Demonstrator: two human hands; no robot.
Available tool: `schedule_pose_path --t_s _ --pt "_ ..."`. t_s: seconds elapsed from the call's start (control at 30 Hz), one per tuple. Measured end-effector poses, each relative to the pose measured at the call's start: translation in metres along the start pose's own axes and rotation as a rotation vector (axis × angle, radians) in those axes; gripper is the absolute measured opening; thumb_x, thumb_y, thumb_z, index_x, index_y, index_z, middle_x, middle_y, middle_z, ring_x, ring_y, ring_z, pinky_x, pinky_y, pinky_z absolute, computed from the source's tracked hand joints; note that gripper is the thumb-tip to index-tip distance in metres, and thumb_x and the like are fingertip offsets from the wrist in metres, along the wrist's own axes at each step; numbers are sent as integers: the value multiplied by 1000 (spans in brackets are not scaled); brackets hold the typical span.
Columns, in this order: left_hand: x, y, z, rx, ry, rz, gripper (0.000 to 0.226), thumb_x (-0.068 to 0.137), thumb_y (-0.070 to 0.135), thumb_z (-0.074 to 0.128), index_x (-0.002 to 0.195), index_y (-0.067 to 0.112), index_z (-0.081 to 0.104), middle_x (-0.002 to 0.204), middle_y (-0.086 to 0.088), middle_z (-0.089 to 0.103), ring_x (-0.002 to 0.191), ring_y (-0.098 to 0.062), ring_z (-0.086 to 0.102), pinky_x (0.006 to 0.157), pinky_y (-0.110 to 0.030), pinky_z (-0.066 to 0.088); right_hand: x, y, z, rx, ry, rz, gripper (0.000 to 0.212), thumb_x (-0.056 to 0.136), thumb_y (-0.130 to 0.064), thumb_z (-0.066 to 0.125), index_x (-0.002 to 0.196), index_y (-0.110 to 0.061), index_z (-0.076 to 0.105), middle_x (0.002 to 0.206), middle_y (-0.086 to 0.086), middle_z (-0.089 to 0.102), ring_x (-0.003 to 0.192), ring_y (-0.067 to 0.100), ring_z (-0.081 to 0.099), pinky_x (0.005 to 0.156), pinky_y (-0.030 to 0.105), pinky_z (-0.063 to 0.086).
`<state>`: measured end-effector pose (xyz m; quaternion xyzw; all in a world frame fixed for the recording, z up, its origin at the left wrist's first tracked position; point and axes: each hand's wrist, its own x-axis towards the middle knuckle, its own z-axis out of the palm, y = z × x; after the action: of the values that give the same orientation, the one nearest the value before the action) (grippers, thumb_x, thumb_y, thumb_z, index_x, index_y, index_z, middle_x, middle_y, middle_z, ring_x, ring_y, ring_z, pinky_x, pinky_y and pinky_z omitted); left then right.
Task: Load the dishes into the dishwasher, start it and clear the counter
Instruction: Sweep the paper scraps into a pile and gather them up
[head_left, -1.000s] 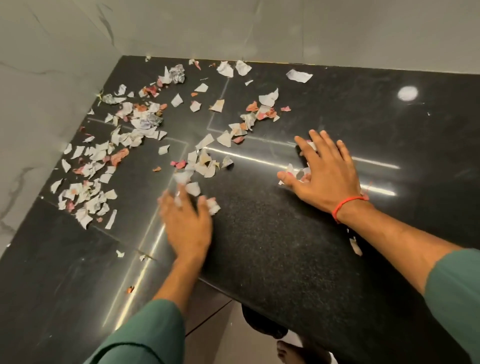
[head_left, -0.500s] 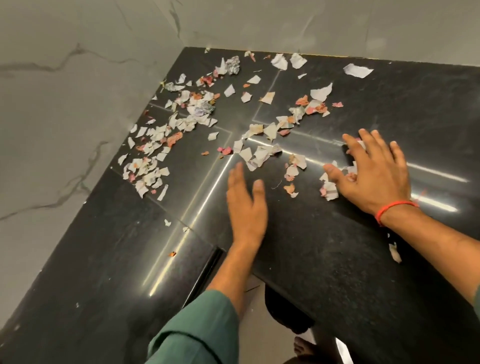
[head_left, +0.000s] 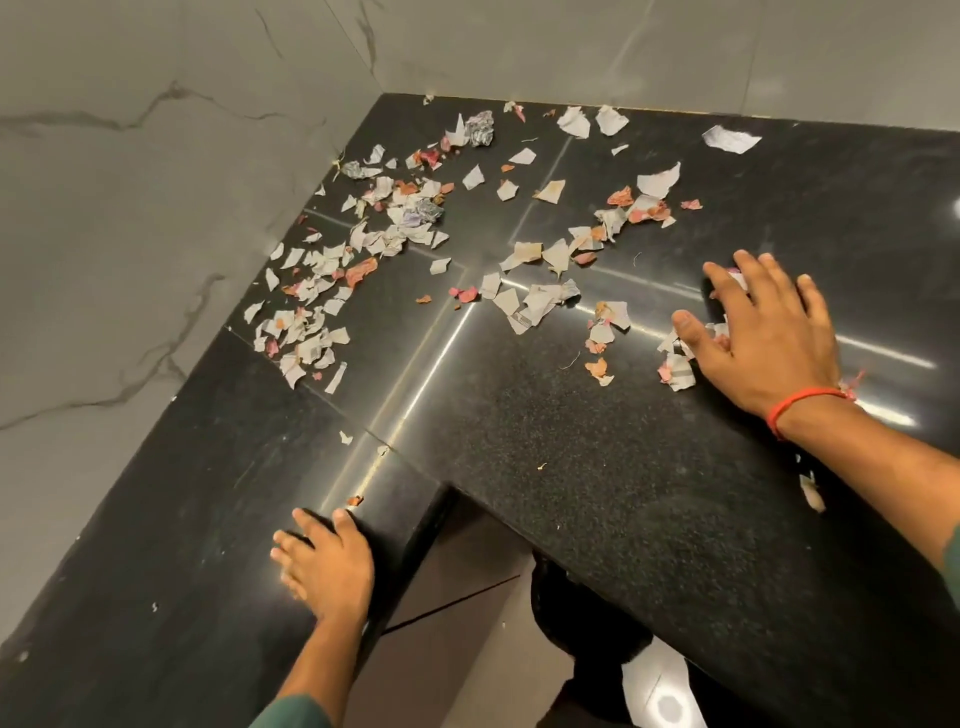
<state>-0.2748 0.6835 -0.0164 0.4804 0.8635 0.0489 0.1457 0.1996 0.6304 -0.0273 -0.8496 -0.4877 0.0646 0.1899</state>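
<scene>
Paper scraps (head_left: 395, 244): torn white, grey and pink bits scattered over the far part of the bench, densest along the left wall; a looser band runs right across the middle toward the right hand.
Crumpled wad (head_left: 480, 129): grey, near the far corner among the scraps.
Small cluster (head_left: 675, 364): scraps lying against the right hand's thumb side, some partly under the palm.
Stray scrap (head_left: 811, 492): alone near the right forearm, well apart from the rest.
Right hand (head_left: 763, 343): palm down, flat on the bench at the right; fingers (head_left: 756, 270) straight and spread, thumb out to the left, touching scraps.
Wrist band (head_left: 800, 402): red thread on the right wrist.
Left hand (head_left: 327, 564): palm down on the near left part of the bench beside the inner corner; slightly blurred, fingers straight and close together, holding nothing.
Bench (head_left: 597, 519): black polished stone, L-shaped, with light streaks.
Walls (head_left: 130, 208): grey marble-look tile, left and far.
Floor (head_left: 467, 649): tiled, visible in the near gap.
</scene>
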Motion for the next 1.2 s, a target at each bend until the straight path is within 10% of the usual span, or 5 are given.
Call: schedule_pose_path --t_s 0.4,0.67,1.0,1.2 --pt "26 161 48 158 -22 786 61 108 45 28 163 19 19 170 -17 8 158 -31 2 126 -55 5 1 -4 5 -127 -6 28 76 95 -73 23 153 -25 34 164 5 25 153 25 18 124 52 13" --pt "-35 229 71 127 -316 1569 66 105 59 35 163 36 14 173 0 1 159 -17 -1 128 -48 6 2 -6 4 -153 -15 60 78 93 -75 21 154 -27 35 164 3 26 153 23 18 124 49 13" --pt "124 291 46 -114 -116 974 72 100 53 35 160 14 28 165 -19 26 153 -33 22 124 -57 17 3 -5 3 -138 -5 63 77 93 -74 26 151 -26 39 162 2 30 152 22 21 123 48 15" --pt "76 312 68 -6 -182 1290 66 105 57 30 159 20 29 166 -10 29 155 -27 22 124 -53 23 3 -6 2 -118 -16 68 82 90 -79 25 153 -28 36 163 0 28 153 20 20 124 47 14"
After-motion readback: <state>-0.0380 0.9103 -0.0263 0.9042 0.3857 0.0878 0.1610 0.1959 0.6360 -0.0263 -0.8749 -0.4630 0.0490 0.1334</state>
